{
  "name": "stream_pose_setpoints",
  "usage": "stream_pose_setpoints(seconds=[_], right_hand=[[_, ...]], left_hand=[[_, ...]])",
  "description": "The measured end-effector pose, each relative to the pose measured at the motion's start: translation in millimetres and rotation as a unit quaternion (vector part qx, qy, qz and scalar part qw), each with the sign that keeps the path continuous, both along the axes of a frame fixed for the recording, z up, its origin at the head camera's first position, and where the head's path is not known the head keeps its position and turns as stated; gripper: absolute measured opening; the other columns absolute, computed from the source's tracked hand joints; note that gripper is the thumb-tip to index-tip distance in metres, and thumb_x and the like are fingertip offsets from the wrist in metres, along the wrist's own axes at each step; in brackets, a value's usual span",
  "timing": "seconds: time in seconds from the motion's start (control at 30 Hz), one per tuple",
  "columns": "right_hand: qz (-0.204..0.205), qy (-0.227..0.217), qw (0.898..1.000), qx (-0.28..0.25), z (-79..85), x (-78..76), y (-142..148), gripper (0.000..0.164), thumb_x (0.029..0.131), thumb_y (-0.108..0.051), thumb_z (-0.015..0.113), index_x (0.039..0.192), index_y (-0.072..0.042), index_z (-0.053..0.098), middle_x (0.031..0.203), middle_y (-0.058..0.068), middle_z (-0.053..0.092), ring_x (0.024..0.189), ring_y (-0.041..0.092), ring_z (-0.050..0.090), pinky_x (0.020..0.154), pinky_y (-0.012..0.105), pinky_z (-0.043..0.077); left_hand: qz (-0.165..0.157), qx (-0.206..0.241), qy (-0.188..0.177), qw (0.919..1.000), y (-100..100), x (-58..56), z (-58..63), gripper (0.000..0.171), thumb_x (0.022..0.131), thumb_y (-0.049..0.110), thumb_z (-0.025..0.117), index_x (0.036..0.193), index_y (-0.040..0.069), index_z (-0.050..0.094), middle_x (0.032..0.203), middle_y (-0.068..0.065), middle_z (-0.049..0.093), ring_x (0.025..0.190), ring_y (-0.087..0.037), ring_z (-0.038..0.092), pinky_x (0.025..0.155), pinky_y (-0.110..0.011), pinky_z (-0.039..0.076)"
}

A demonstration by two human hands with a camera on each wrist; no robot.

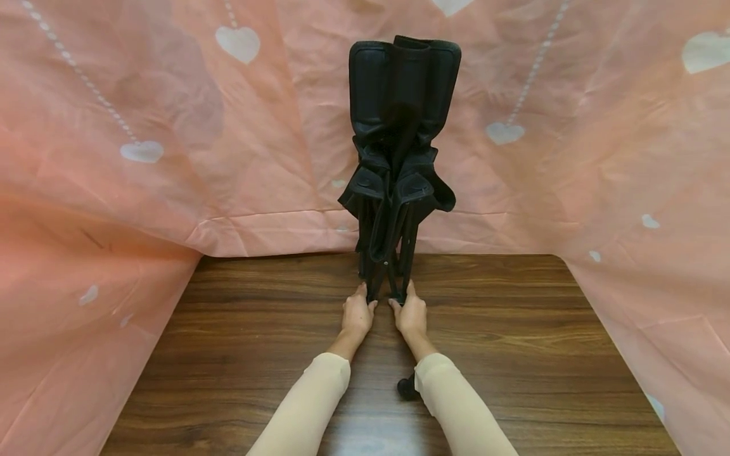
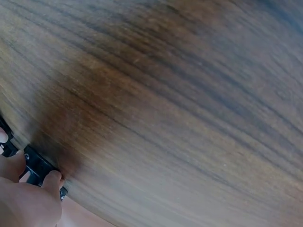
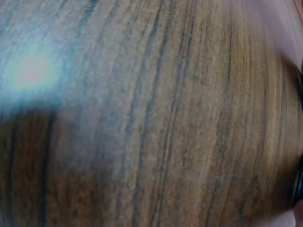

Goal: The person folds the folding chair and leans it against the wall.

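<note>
A black folding camp chair (image 1: 399,114) stands bunched together at the table's far edge, its fabric gathered above thin legs. My left hand (image 1: 357,313) grips the bottom of a left leg, thumb on the inner side. Opposite it, my right hand (image 1: 412,315) holds the bottom of a right leg the same way. A narrow gap separates the two hands. From the left wrist, the black leg end (image 2: 40,165) shows between the fingers of the left hand (image 2: 28,201). The right wrist view catches only a sliver of black leg (image 3: 299,182) at its right border.
The brown wood-grain table (image 1: 256,354) spreads to both sides of my arms. Pink cloth (image 1: 274,126) with pale hearts hangs behind and at both sides. A small black rounded object (image 1: 407,387) lies by the right sleeve, partly covered by it.
</note>
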State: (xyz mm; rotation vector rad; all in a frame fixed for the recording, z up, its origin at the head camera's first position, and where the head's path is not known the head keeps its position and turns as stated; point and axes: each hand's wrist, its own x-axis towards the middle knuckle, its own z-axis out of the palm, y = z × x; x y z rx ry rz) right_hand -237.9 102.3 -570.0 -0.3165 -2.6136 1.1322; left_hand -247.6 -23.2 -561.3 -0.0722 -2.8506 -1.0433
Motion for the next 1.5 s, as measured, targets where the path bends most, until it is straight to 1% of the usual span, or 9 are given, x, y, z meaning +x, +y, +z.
stream_pose_setpoints(seconds=[0.13, 0.27, 0.5, 0.67, 0.87, 1.1, 1.23, 1.33, 1.5], right_hand=[[0.0, 0.003, 1.0, -0.001, -1.9, -0.2, 2, 0.065, 0.083, -0.018, 0.076, 0.14, -0.005, 0.047, 0.106, 0.03, 0.068, 0.096, 0.046, 0.067, 0.08, 0.054, 0.056], [-0.002, 0.002, 1.0, -0.002, -3.3, -0.5, 4, 0.065, 0.083, -0.019, 0.076, 0.14, -0.007, 0.047, 0.105, 0.03, 0.069, 0.095, 0.046, 0.067, 0.079, 0.054, 0.056], [-0.006, -0.005, 1.0, 0.0, -2.8, -1.1, 5, 0.065, 0.084, -0.02, 0.076, 0.14, -0.009, 0.047, 0.105, 0.029, 0.069, 0.095, 0.046, 0.067, 0.079, 0.054, 0.056], [-0.005, -0.004, 1.0, -0.003, -1.1, -1.5, 5, 0.062, 0.084, -0.02, 0.076, 0.138, -0.009, 0.048, 0.105, 0.029, 0.069, 0.096, 0.045, 0.068, 0.08, 0.054, 0.056], [-0.004, -0.006, 1.0, -0.007, -0.8, -2.5, 5, 0.064, 0.084, -0.02, 0.076, 0.139, -0.01, 0.048, 0.107, 0.029, 0.069, 0.097, 0.045, 0.067, 0.082, 0.054, 0.056], [-0.005, -0.013, 1.0, -0.012, -2.6, -0.6, 4, 0.065, 0.083, -0.02, 0.077, 0.14, -0.011, 0.048, 0.109, 0.03, 0.068, 0.099, 0.046, 0.066, 0.084, 0.054, 0.055], [0.01, -0.017, 0.999, -0.027, -4.8, -0.7, 6, 0.066, 0.082, -0.022, 0.077, 0.14, -0.009, 0.049, 0.114, 0.03, 0.066, 0.105, 0.045, 0.065, 0.089, 0.053, 0.054], [0.026, -0.029, 0.998, -0.042, -5.3, -0.9, 10, 0.071, 0.082, -0.025, 0.078, 0.144, -0.009, 0.046, 0.123, 0.027, 0.063, 0.114, 0.043, 0.061, 0.096, 0.052, 0.051], [0.052, -0.042, 0.996, -0.055, -5.5, 0.6, 17, 0.08, 0.083, -0.031, 0.077, 0.149, -0.009, 0.037, 0.134, 0.025, 0.056, 0.122, 0.044, 0.055, 0.102, 0.053, 0.046]], left_hand=[[0.002, 0.009, -0.011, 0.9999, 1, 0.7, -0.9, 0.052, 0.09, 0.015, 0.068, 0.138, 0.001, 0.052, 0.136, -0.017, 0.058, 0.117, -0.038, 0.061, 0.098, -0.053, 0.049], [0.011, 0.024, -0.012, 0.9996, 3, 2.3, -1.3, 0.054, 0.089, 0.015, 0.069, 0.139, 0.004, 0.052, 0.137, -0.015, 0.058, 0.117, -0.039, 0.061, 0.098, -0.051, 0.05], [0.022, 0.029, -0.008, 0.9993, 5, 3.0, -0.5, 0.054, 0.088, 0.015, 0.07, 0.138, 0.004, 0.053, 0.136, -0.015, 0.058, 0.117, -0.039, 0.061, 0.098, -0.051, 0.049], [0.031, 0.032, -0.019, 0.9988, 7, 3.7, 1.4, 0.054, 0.09, 0.015, 0.068, 0.14, 0.004, 0.051, 0.138, -0.016, 0.056, 0.12, -0.038, 0.059, 0.101, -0.05, 0.048], [0.035, 0.026, -0.023, 0.9988, 8, 3.8, 2.4, 0.054, 0.09, 0.015, 0.067, 0.14, 0.004, 0.05, 0.139, -0.016, 0.055, 0.12, -0.039, 0.059, 0.101, -0.05, 0.048], [0.039, 0.032, -0.012, 0.9987, 7, 8.5, 1.1, 0.055, 0.09, 0.015, 0.068, 0.14, 0.004, 0.05, 0.139, -0.017, 0.055, 0.121, -0.037, 0.058, 0.101, -0.05, 0.048], [0.047, 0.035, -0.009, 0.9983, 4, 9.7, 0.6, 0.055, 0.088, 0.016, 0.07, 0.14, 0.007, 0.052, 0.137, -0.015, 0.057, 0.118, -0.038, 0.06, 0.098, -0.049, 0.051], [0.03, 0.037, -0.014, 0.9988, 2, 7.7, 0.3, 0.055, 0.091, 0.018, 0.068, 0.141, 0.005, 0.05, 0.14, -0.019, 0.054, 0.123, -0.04, 0.056, 0.101, -0.051, 0.048], [-0.035, 0.042, -0.019, 0.9983, 0, 4.5, 0.0, 0.053, 0.097, 0.014, 0.057, 0.143, -0.008, 0.04, 0.147, -0.029, 0.041, 0.137, -0.044, 0.039, 0.112, -0.051, 0.037]])
